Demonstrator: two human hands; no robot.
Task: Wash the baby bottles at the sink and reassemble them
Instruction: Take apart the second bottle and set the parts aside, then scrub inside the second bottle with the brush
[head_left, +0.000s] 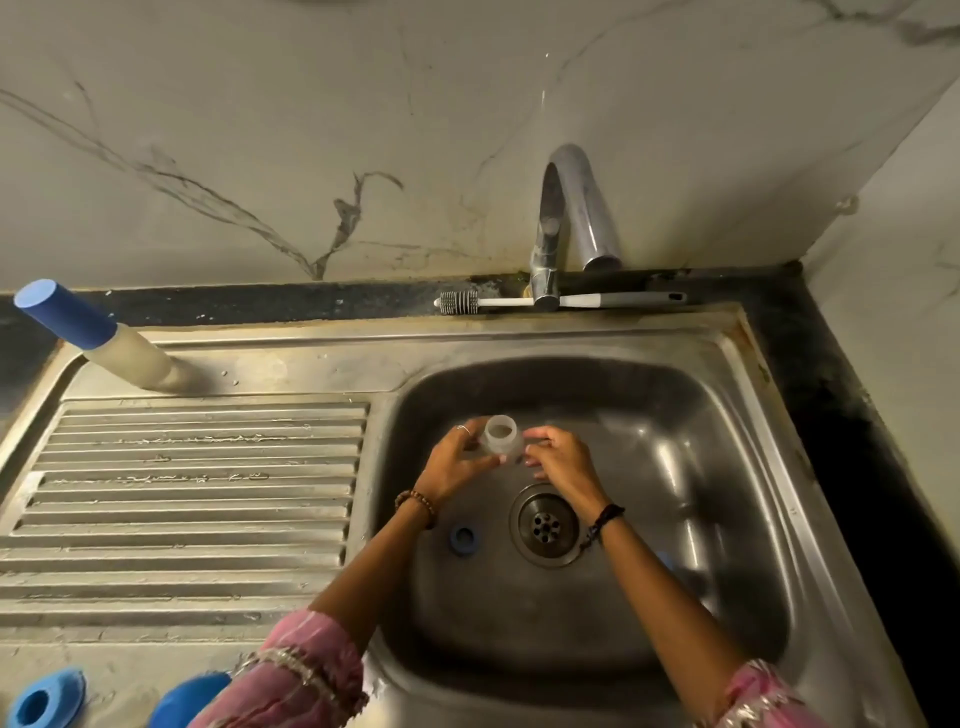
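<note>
Over the sink basin (701, 415), the left hand (457, 460) grips a clear baby bottle (500, 436), open mouth tilted toward the camera; the right hand (563, 457) pinches its right side with its fingertips. Below the left wrist, a blue screw ring (463, 540) lies on the basin floor beside the drain (545, 525). Far left of both hands, an assembled blue-capped bottle (98, 338) stands on the drainboard (182, 493).

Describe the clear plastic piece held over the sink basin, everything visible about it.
The clear plastic piece is a short, translucent, whitish cylinder, apparently a baby bottle body or cap, with its open round mouth tilted up toward the camera. It looks like frosted plastic and seems empty. It hangs above the basin of the sink, beyond the drain, under no running water. The left hand grips its left side; the right hand pinches its right side with the fingertips.
</note>
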